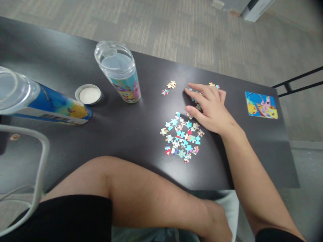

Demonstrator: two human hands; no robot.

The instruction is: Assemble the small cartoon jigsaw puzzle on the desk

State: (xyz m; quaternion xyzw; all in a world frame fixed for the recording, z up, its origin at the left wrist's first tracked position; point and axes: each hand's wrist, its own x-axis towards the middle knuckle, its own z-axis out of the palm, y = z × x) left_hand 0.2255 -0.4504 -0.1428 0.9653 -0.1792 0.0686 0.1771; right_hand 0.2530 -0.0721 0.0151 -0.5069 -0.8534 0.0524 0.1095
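Note:
My right hand (pixel 208 107) is spread flat on the dark table, palm down, with its fingers stretched over jigsaw puzzle pieces (pixel 198 107) that it partly hides. A loose heap of puzzle pieces (pixel 180 137), mostly light blue with red and white parts, lies just to the left of its wrist. Further left are a plain tan piece (pixel 172 84) and a small colourful piece (pixel 165 91). Low in the view, my left hand (pixel 217 220) rests at my lap below the table edge; its fingers do not show.
A clear-topped cup with a cartoon print (pixel 126 85) stands on the table (pixel 126 134). Left of it are a round white-topped lid (pixel 89 94) and a tall blue container (pixel 58 104). A cartoon picture card (pixel 261 105) lies at the right, near a black metal bar (pixel 300 82).

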